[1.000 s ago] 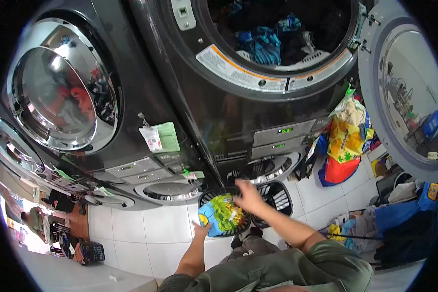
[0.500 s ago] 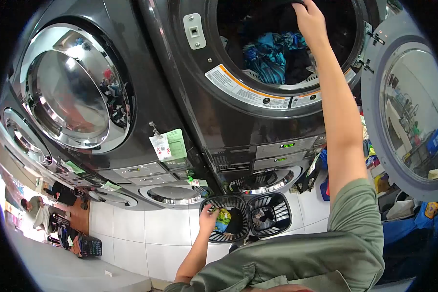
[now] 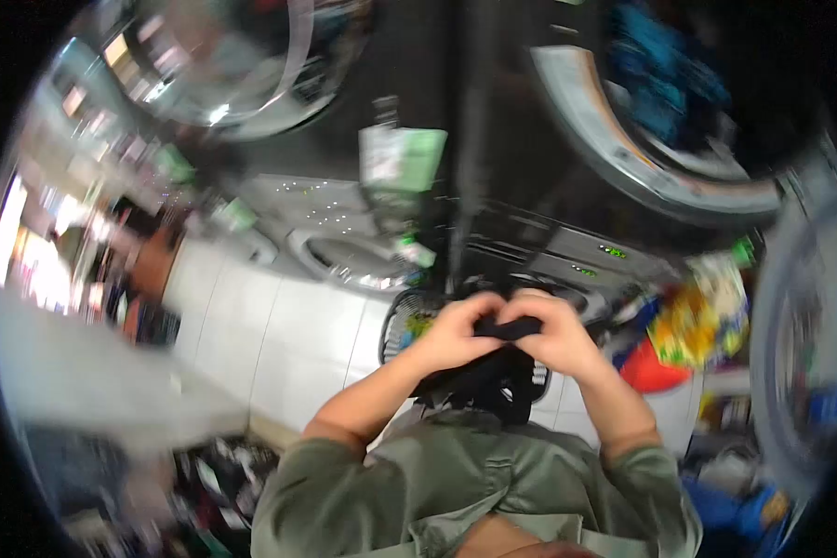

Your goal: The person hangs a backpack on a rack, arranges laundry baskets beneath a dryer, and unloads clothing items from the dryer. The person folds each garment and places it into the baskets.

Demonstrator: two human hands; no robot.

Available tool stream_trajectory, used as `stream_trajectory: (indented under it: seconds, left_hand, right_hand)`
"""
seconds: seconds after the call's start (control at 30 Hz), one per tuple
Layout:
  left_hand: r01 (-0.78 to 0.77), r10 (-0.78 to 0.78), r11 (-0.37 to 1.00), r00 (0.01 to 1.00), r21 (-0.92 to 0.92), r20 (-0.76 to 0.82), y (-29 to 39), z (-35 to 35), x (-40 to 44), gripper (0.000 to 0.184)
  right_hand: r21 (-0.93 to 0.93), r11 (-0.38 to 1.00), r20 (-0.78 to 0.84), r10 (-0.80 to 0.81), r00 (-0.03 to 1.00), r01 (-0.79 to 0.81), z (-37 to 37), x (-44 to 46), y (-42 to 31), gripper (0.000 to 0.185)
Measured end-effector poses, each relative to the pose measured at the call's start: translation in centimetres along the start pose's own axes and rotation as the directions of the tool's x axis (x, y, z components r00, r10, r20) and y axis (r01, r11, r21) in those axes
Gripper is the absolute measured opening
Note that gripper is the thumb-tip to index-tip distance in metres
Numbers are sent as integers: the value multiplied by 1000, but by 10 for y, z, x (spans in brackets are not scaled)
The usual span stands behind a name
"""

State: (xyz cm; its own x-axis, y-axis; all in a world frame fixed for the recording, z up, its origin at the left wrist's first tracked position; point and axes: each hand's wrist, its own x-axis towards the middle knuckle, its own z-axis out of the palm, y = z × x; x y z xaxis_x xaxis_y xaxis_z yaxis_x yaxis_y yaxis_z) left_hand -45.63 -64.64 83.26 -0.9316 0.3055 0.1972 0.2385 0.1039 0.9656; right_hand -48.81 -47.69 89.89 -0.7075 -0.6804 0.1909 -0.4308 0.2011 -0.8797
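A black garment is stretched between my two hands in front of my body, its dark cloth hanging below them; its exact kind is blurred. My left hand is closed on one side of it. My right hand grips the other side, close to the left. Behind and below the hands stands a black laundry basket, partly hidden, with something yellow-green inside. At the upper right, blue patterned cloth lies in the drum of an open machine.
The machine's round door hangs open at the right. A closed machine is at the upper left, with green and white tags beneath it. Yellow packaging and a red item are at the right, above white floor tiles.
My right hand has come down from the open machine with black cloth. My left hand has risen from the basket and joined it on the garment. The view has swung left and blurred.
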Motion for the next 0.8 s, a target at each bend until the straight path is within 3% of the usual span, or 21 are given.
stream_trajectory:
  seconds: [0.03,0.1,0.13,0.2,0.23,0.27,0.3,0.33,0.37,0.4,0.43,0.47,0.5,0.53,0.57,0.6,0.63,0.67,0.7,0.77,0.8]
  left_hand:
    - [66,-61,991,997,119,-46,2,-3,-10,27]
    - [50,63,924,958,379,-280,-1,-16,-31,25]
    - [45,178,841,917,538,-356,1,-20,-42,28]
    - [148,180,786,874,600,-452,0,-33,-67,27]
    - [157,219,748,859,645,-463,-8,-38,-79,26]
    - [246,222,688,824,683,-521,-18,-44,-91,25]
    - [323,231,626,793,710,-564,-32,-52,-102,24]
    - [382,206,618,765,687,-611,-50,-59,-116,24]
    - [498,110,563,745,659,-657,-73,-71,-126,24]
    - [583,66,488,718,650,-693,-87,-77,-136,25]
    - [649,27,466,669,601,-743,-96,-85,-145,27]
    - [751,-80,484,549,450,-832,-106,-91,-150,28]
    - [741,-318,640,495,202,-809,-118,-106,-156,24]
    - [713,-638,668,399,-214,-659,-96,-112,-149,19]
    - [609,-710,701,539,-373,-454,-94,-120,-150,19]
    - [366,-751,517,628,-774,-205,-76,-121,-146,21]
    - [289,-705,408,703,-866,-98,-76,-120,-146,28]
    - [320,-733,379,676,-868,-70,-80,-122,-144,30]
    - [353,-671,390,741,-851,0,-74,-125,-139,32]
    - [375,-652,388,757,-842,37,-65,-130,-132,32]
    - [389,-651,380,757,-839,56,-70,-132,-130,32]
  right_hand:
    - [-122,992,-189,-47,981,24,12,1,-4,23]
    - [-494,870,-384,-204,900,-14,34,5,5,25]
    - [-593,804,-418,-269,868,-37,39,3,29,27]
    - [-593,800,-400,-196,896,-90,48,-2,57,25]
    - [-698,706,-385,-223,896,-124,50,-7,74,23]
    - [-437,865,-433,39,900,-248,46,-14,99,22]
    - [-145,906,-403,313,860,-397,44,-19,115,22]
    - [-145,906,-391,316,864,-397,44,-20,110,22]
    - [233,867,-70,467,881,-441,45,-15,103,25]
    - [547,651,266,461,847,-526,41,-20,89,28]
    - [567,553,405,458,791,-611,42,-22,71,64]
    - [628,518,469,343,814,-580,42,-24,75,78]
    - [629,482,509,337,792,-609,42,-23,89,76]
    - [673,474,417,390,821,-567,42,-27,120,75]
    - [728,419,437,324,839,-542,41,-16,109,70]
    - [783,308,440,340,831,-541,39,-12,126,64]
    - [794,246,478,311,821,-556,38,-9,140,61]
    - [810,205,467,341,816,-549,43,-8,151,60]
    - [811,147,520,265,812,-567,44,-5,154,48]
    - [841,53,492,335,803,-538,51,-1,137,29]
    - [848,49,480,348,805,-527,55,-4,151,29]
